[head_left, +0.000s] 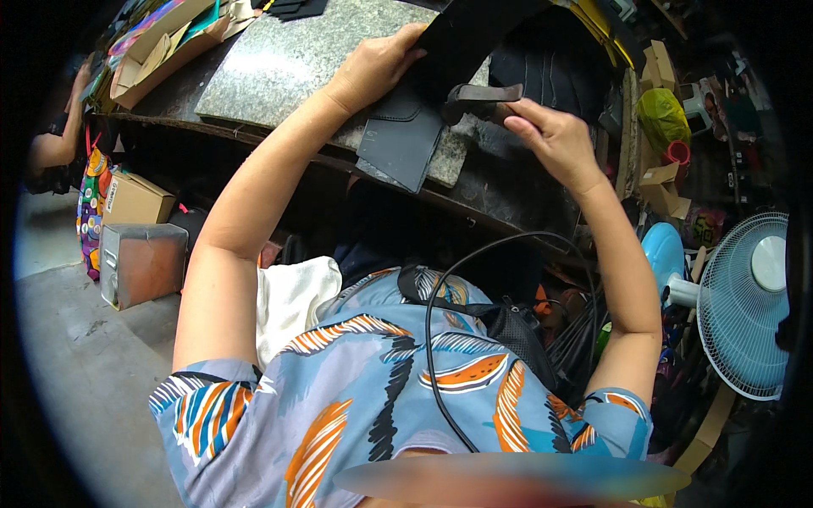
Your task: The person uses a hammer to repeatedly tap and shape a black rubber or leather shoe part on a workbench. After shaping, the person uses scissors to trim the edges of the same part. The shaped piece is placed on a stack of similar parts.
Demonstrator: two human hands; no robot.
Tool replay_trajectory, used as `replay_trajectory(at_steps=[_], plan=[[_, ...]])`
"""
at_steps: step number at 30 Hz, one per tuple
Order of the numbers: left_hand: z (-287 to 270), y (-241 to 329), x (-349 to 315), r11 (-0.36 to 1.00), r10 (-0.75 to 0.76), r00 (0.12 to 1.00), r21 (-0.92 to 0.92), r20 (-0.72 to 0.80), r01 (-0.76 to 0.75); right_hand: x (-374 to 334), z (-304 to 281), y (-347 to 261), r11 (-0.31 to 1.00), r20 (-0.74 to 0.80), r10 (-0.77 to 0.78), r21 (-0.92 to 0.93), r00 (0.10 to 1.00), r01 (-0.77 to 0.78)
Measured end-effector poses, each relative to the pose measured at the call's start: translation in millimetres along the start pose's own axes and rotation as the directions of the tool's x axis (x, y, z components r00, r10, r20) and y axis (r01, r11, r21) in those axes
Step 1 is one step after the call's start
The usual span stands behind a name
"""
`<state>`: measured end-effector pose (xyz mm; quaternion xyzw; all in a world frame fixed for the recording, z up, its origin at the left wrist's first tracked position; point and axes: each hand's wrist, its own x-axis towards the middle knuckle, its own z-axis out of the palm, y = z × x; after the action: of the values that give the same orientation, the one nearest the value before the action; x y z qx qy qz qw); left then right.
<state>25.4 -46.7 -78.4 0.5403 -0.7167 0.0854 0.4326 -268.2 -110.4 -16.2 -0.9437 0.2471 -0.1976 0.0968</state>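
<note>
My left hand [381, 66] is closed on the edge of a long black sheet [461, 42], perhaps leather, at the far side of the work surface. In my right hand [555, 140] is a hammer [481, 97], gripped by its handle, which my fingers mostly hide. Its dark head hangs just over the black material. Below it a dark flat panel [398, 148] with a curved, stitched-looking upper edge lies over the front edge of a grey speckled stone slab [271, 72]. Whether the hammer touches the material I cannot tell.
A cardboard box [157, 59] of coloured scraps stands at the far left, near another person's arm [59, 144]. Black pieces [542, 68] lie on the right of the bench. A white fan [749, 296] stands to my right, and a black cable [436, 322] loops before me.
</note>
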Motion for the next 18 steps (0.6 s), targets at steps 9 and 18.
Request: replay_trajectory(at_steps=[9,18], plan=[[18,-19,-13,0.942,-0.305,0.952,0.147,0.009,0.301,-6,6,-15,0.950,0.262,0.198,0.184,0.945,-0.250],[6,-17,-6,0.998,-0.038,0.979,0.046,-0.200,0.048,-16,-4,-1,0.845,0.071,0.127,0.515,0.989,-0.146]])
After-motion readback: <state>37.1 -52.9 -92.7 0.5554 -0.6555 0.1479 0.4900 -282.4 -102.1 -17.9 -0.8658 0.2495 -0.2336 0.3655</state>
